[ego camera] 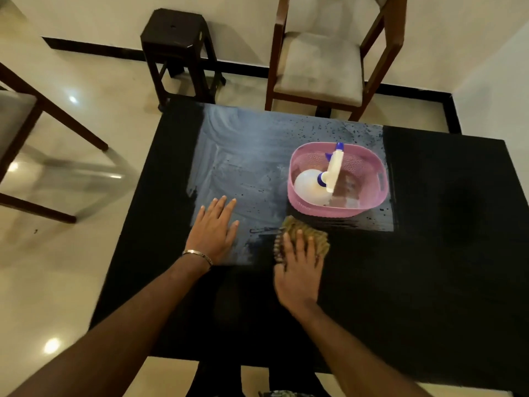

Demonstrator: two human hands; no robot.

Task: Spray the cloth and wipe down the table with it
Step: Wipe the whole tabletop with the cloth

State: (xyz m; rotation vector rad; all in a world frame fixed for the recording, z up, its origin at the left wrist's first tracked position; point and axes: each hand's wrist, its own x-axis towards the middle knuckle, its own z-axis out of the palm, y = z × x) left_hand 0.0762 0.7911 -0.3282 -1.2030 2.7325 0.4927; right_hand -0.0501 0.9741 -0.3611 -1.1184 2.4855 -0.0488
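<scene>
Beside the basket (297, 193), right hand (297, 270) presses cloth (315, 239) on table (429, 282).

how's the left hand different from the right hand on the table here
The left hand lies flat on the bare table with nothing under it; the right hand presses on the cloth. The left hand wears a bracelet at the wrist; the right wrist is bare. The left hand looks sharp, the right hand looks slightly blurred. Both have straight, spread fingers, palm down, near the table's front.
</scene>
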